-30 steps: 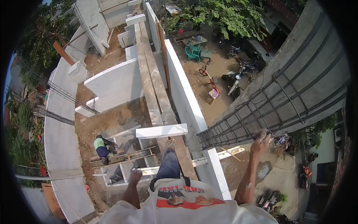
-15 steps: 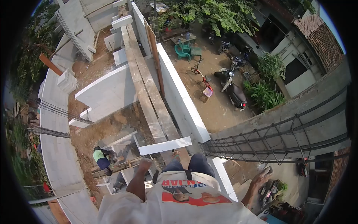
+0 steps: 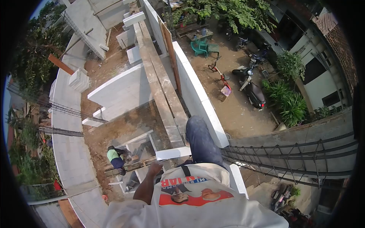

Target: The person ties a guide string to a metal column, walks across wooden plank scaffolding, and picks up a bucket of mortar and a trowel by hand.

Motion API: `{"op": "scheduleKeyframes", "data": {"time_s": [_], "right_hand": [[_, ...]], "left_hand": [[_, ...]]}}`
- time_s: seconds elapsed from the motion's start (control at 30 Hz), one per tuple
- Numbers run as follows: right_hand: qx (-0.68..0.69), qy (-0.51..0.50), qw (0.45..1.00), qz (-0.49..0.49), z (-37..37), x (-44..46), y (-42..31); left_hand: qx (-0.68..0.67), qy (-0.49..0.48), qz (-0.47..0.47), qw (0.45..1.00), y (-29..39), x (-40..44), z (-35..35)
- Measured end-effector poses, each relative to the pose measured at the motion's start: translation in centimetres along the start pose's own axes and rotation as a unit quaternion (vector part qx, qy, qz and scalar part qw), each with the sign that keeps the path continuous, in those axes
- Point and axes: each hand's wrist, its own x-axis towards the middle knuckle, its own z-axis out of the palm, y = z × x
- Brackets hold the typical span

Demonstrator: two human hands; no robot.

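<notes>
My left hand (image 3: 154, 167) hangs low beside my left hip, near the left end of a white block (image 3: 173, 153) that lies across the wooden planks (image 3: 157, 97). Its fingers are too small and turned away to tell whether they are open or closed, and I see nothing held. My right hand is out of view. My right leg (image 3: 203, 140) in dark trousers is bent, the knee raised over the right end of the block. The lower leg and foot are mostly hidden.
A white block wall (image 3: 199, 97) runs along the planks' right side. Steel rebar cages (image 3: 289, 159) jut out at the right. Far below on the left, a co-worker (image 3: 116, 159) bends over timber. Motorbikes (image 3: 254, 91) and green chairs (image 3: 199, 47) stand in the yard.
My right knee has come up and forward, covering the block's right end. My right hand, earlier stretched out at the lower right, has left the view. The scene has shifted rightward.
</notes>
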Motion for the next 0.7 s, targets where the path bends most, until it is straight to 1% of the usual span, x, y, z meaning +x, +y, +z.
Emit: {"op": "scheduleKeyframes", "data": {"time_s": [0.03, 0.07, 0.1, 0.13, 0.17, 0.2, 0.23, 0.27, 0.3, 0.33, 0.37, 0.4, 0.43, 0.47, 0.5, 0.53, 0.57, 0.6, 0.63, 0.67, 0.7], "right_hand": [[-0.006, 0.002, 1.0, -0.017, -1.0, 1.8, -2.8], [-0.012, 0.003, 1.0, -0.022, -1.8, 3.3, -5.0], [-0.017, 0.007, 1.0, -0.026, -2.7, 4.9, -6.7], [-0.024, 0.011, 0.999, -0.023, -3.6, 6.5, -8.0], [-0.033, 0.015, 0.999, -0.02, -4.5, 8.0, -8.9], [-0.046, 0.02, 0.999, -0.015, -5.6, 9.5, -9.5], [-0.052, 0.022, 0.998, 0.004, -6.6, 11.0, -10.3], [-0.071, 0.04, 0.996, -0.033, -7.3, 13.6, -8.6], [-0.044, 0.023, 0.998, 0.026, -8.8, 15.8, -9.7], [-0.016, 0.004, 0.996, 0.084, -10.3, 18.1, -11.0], [-0.053, 0.001, 0.996, 0.075, -11.4, 20.4, -11.8], [-0.091, -0.003, 0.993, 0.069, -12.4, 22.8, -12.8], [-0.09, -0.001, 0.994, 0.064, -13.8, 25.4, -15.2], [-0.098, 0.003, 0.993, 0.07, -14.7, 27.2, -17.1], [-0.107, 0.002, 0.991, 0.082, -15.4, 28.0, -18.2], [-0.097, -0.024, 0.992, 0.073, -14.7, 32.1, -16.5], [-0.065, -0.048, 0.996, 0.046, -15.0, 34.9, -17.2], [-0.035, -0.071, 0.997, 0.018, -15.9, 37.4, -18.4], [-0.111, -0.019, 0.992, -0.06, -16.2, 39.7, -20.4], [-0.075, -0.015, 0.996, -0.04, -18.4, 39.5, -25.9], [-0.028, -0.048, 0.998, -0.035, -18.8, 42.1, -27.1]], "left_hand": [[0.083, 0.017, 0.052, 0.995, -0.3, 0.5, -0.7], [0.066, 0.022, 0.052, 0.996, -1.3, 1.5, -0.9], [-0.008, 0.028, 0.035, 0.999, -3.1, 2.3, -0.1], [-0.152, 0.037, -0.016, 0.988, -5.0, 3.3, 0.5], [-0.235, 0.048, -0.045, 0.97, -6.9, 4.5, 0.9], [-0.296, 0.057, -0.064, 0.951, -7.4, 6.2, -0.7], [-0.178, 0.043, 0.003, 0.983, -8.1, 7.5, -2.7], [-0.244, 0.046, -0.067, 0.966, -7.9, 9.3, -4.9], [-0.213, 0.104, -0.028, 0.971, -7.5, 11.6, -8.4], [-0.225, 0.102, -0.051, 0.968, -9.9, 13.5, -8.7], [-0.293, 0.098, -0.113, 0.944, -13.1, 14.8, -7.9], [-0.379, 0.105, -0.178, 0.902, -15.7, 16.2, -7.8], [-0.399, 0.106, -0.198, 0.889, -17.8, 17.9, -8.6], [-0.129, 0.099, -0.042, 0.986, -21.2, 19.2, -8.9], [0.148, 0.076, 0.119, 0.979, -23.2, 19.9, -9.5], [0.119, 0.051, 0.085, 0.988, -23.4, 21.2, -11.6], [0.111, 0.05, 0.083, 0.989, -23.3, 22.6, -13.6], [-0.122, 0.096, -0.09, 0.984, -23.1, 24.2, -15.3], [-0.345, 0.131, -0.259, 0.893, -22.9, 25.7, -16.5], [-0.457, 0.12, -0.356, 0.806, -23.6, 26.7, -17.3], [-0.554, 0.107, -0.443, 0.697, -24.4, 27.6, -18.4]]}}
